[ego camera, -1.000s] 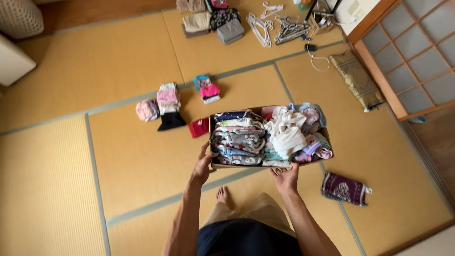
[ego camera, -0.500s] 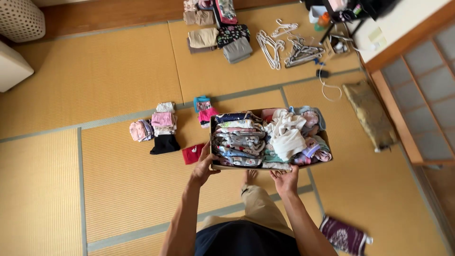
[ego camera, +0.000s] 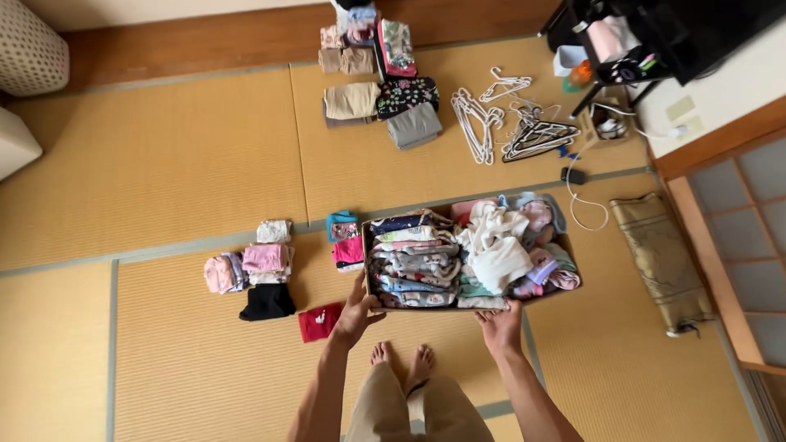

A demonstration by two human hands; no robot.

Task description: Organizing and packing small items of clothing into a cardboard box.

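Head view: both hands (ego camera: 358,311) grip a cardboard box (ego camera: 370,299) packed with folded, colourful clothes.

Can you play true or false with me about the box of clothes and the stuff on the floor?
1. Both hands are on the box of clothes. True: the left hand is at its near left corner and the right hand at its near edge.
2. The box is empty. False: it is packed with folded clothes, with a white garment on top.
3. White hangers lie on the floor beyond the box. True.
4. The red folded cloth is inside the box. False: it lies on the mat floor, left of the left hand.
5. The person wears shoes. False: the feet are bare.
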